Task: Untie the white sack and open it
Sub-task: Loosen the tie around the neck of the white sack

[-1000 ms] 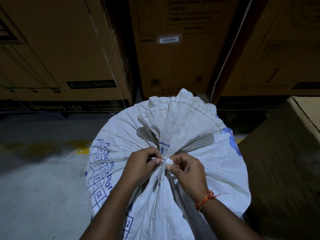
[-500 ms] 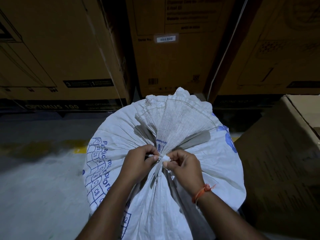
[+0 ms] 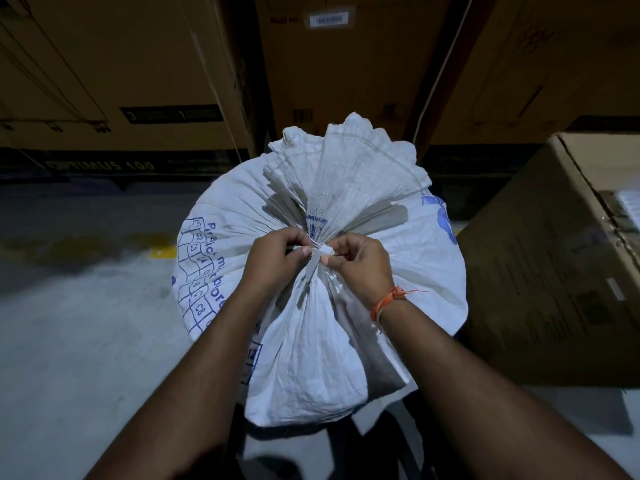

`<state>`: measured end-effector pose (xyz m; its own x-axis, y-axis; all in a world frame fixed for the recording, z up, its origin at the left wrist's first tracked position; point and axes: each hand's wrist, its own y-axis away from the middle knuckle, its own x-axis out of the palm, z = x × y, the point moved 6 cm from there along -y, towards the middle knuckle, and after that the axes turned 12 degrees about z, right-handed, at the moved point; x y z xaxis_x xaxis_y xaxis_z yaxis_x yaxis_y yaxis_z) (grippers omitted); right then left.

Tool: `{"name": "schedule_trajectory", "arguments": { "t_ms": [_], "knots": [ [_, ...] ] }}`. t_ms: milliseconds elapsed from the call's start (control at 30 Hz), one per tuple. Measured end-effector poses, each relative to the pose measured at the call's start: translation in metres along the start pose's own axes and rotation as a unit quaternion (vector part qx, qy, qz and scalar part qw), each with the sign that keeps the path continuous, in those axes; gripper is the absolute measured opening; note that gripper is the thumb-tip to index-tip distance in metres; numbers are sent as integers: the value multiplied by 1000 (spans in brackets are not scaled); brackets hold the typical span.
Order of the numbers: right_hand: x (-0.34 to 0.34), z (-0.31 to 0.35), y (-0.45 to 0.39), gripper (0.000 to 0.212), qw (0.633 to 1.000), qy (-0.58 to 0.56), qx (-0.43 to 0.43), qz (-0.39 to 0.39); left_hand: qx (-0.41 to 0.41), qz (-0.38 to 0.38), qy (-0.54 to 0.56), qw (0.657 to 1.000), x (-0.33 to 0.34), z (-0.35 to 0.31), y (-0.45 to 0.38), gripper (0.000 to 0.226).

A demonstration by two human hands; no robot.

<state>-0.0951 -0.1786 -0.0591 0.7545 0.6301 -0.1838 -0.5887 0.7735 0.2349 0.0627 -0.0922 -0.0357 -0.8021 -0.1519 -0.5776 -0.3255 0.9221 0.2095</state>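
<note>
Sack nearer, neck still tied.

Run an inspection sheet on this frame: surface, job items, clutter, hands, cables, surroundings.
Surface: grey concrete floor with a faded yellow mark.
Job's things: white sack upright, neck gathered and tied with a white tie; mouth fanned out above the knot, not yet open.
Clutter: nothing seen.
Hands: left hand and right hand both pinch at the tie with their fingers; orange thread band on the right wrist.
Cables: nothing seen.
Surroundings: stacked cardboard cartons behind the sack; one cardboard box close on its right; dim light.
</note>
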Motion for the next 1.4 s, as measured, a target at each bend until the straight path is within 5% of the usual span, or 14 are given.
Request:
{"name": "schedule_trajectory", "arguments": {
  "t_ms": [1400],
  "knots": [
    [-6,-3,-6,14,999,34,5,14,8,5,1,1000,0,10,-12,7]
  ]
}}
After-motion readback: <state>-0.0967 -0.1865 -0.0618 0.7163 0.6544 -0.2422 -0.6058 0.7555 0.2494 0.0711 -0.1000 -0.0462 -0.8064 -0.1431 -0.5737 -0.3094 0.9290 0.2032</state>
